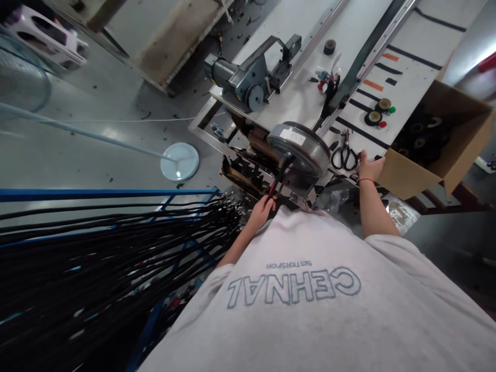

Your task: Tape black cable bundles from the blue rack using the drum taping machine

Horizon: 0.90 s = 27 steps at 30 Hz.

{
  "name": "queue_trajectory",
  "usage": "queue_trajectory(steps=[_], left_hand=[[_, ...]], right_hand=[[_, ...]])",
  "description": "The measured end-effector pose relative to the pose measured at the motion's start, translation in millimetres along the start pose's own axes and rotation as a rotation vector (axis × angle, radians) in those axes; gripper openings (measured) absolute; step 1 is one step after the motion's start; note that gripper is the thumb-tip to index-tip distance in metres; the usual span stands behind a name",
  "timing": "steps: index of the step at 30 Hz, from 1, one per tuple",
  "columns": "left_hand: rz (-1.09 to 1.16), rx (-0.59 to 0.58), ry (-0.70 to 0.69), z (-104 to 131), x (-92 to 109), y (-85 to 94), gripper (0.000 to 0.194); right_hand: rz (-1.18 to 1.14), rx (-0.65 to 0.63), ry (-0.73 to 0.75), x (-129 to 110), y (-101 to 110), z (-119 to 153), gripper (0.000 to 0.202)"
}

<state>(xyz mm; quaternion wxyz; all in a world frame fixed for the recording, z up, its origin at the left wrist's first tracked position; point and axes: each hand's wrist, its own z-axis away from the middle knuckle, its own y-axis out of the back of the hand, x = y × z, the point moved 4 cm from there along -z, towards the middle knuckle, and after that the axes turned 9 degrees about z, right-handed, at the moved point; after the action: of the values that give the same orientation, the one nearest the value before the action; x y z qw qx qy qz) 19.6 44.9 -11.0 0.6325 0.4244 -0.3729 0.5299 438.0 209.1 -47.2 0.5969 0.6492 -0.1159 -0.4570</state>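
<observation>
White shirt (294,320) is filling the space nearest the camera, with outlined lettering showing across it. Just beyond it, the left hand (265,207) is pinching a black cable (279,178) between thumb and fingers, on the near side of the metal drum (298,147); the cable is running up to the drum's middle, with a bit of red showing alongside. Right of the drum, the right hand (371,166) is spreading its thumb apart from its fingers at the table's edge; whether it is pressing on anything, I cannot tell. Black-handled scissors (344,157) are lying between drum and right hand. Farther right of the drum, a cardboard box (411,173) is holding dark rolls. Beyond the drum to the left, a motor unit (236,77) is sitting on the white table (298,98). Many black cables (116,248) are stretching along the drum's near left.
</observation>
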Motion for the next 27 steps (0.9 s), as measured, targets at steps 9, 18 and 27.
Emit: queue_trajectory(steps=[9,18,27], left_hand=[[-0.016,-0.042,0.012,-34.8,22.5,-17.9,0.031],[0.064,0.017,-0.016,-63.6,22.2,-28.4,0.030],[-0.154,-0.079,0.140,-35.5,-62.8,-4.0,0.030]], right_hand=[[0.006,-0.014,-0.035,-2.0,1.5,2.3,0.083],[0.003,0.006,-0.020,4.3,-4.7,-1.2,0.086],[0.001,0.022,-0.008,3.8,-4.5,-0.3,0.089]])
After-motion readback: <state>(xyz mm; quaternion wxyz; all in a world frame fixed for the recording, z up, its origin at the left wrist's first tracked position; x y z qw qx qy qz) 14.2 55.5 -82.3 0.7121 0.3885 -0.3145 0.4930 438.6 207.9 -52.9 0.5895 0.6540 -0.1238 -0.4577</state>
